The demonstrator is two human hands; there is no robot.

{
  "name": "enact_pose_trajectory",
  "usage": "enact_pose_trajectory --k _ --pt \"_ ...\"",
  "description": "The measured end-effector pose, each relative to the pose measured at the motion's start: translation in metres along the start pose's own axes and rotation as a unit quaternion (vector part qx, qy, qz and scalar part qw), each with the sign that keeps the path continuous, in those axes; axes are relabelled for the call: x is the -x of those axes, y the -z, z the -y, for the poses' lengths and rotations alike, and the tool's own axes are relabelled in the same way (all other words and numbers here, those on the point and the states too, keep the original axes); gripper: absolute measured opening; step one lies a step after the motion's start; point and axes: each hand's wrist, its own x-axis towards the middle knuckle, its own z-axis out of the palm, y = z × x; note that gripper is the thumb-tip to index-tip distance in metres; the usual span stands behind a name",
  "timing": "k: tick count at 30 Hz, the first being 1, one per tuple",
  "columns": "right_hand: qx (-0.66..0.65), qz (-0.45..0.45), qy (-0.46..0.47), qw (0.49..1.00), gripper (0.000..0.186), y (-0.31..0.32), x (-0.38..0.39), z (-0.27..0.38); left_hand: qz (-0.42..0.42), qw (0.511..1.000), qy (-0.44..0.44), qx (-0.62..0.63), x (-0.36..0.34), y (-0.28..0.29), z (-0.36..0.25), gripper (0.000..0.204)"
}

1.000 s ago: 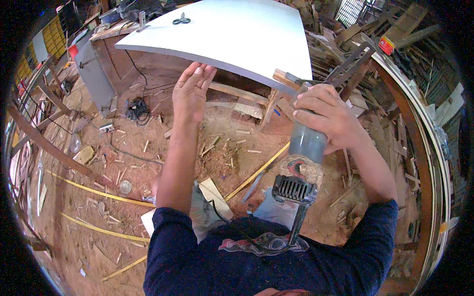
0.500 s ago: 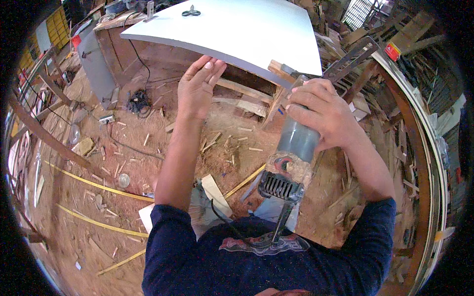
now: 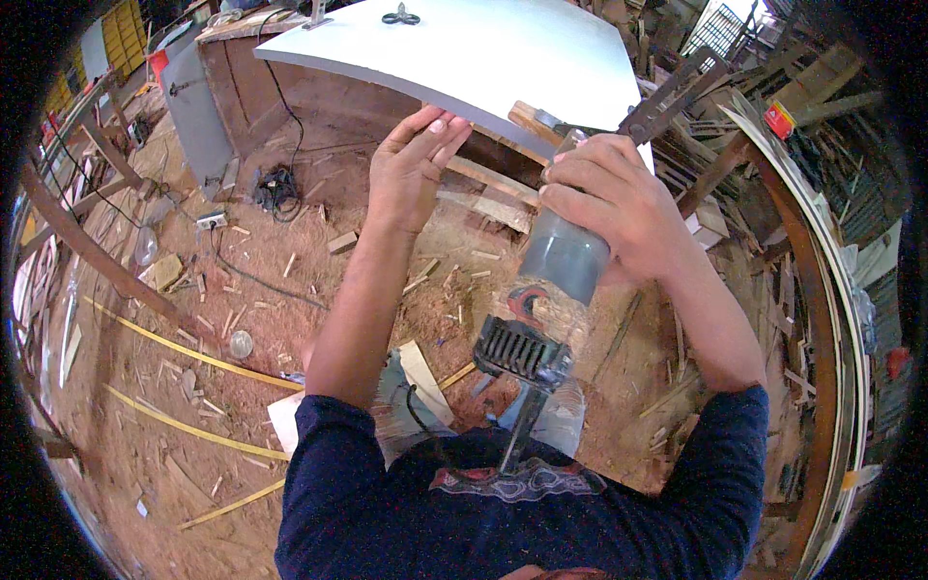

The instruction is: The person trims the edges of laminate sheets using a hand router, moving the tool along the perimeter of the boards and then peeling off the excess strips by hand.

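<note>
A large white panel (image 3: pixel 483 58) fills the top of the head view, its grey front edge turned towards me. My left hand (image 3: pixel 411 169) is raised to that edge, its fingers bent together and gripping it from below. My right hand (image 3: pixel 614 198) wraps round the grey cylindrical body of a trim router (image 3: pixel 565 261). The router lies tilted at the panel's near right corner, its black vented end and cord pointing towards my chest. Its cutting end is hidden behind my fingers. Beside my right fingers, a piece of wood (image 3: pixel 530 121) sits at the panel's edge.
A small black three-armed object (image 3: pixel 400 16) lies on the panel. Wood scraps and sawdust cover the brown floor, with a coiled black cord (image 3: pixel 278 191) and a power strip (image 3: pixel 212 221) at the left. A long curved board edge (image 3: pixel 839 319) runs down the right side.
The router's vented end has swung left and a little up, tilting the body more. My left hand stays at the panel edge. The whole view has shifted slightly.
</note>
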Motion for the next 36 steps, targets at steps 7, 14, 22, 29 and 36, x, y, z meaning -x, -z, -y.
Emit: enact_pose_trajectory --k 7,14,22,29,36 --pt "0.003 -0.027 0.010 1.000 0.059 -0.014 -0.046 0.001 -0.002 1.000 0.012 -0.018 -0.001 0.003 -0.007 0.033" --pt "0.019 0.013 -0.012 1.000 0.070 -0.024 -0.058 0.005 0.024 0.998 0.049 -0.030 -0.016 0.034 -0.021 0.026" --pt "0.040 0.050 -0.014 0.998 0.061 -0.032 -0.050 0.003 0.064 0.994 0.073 -0.057 -0.052 0.065 -0.032 0.021" --pt "0.039 0.044 -0.018 0.998 0.057 -0.034 -0.056 0.002 -0.171 0.930 -0.211 -0.247 -0.156 0.138 -0.102 0.049" --pt "0.054 0.041 -0.010 0.998 0.051 -0.033 -0.060 0.005 -0.042 0.933 -0.230 -0.272 -0.223 0.205 -0.135 0.052"
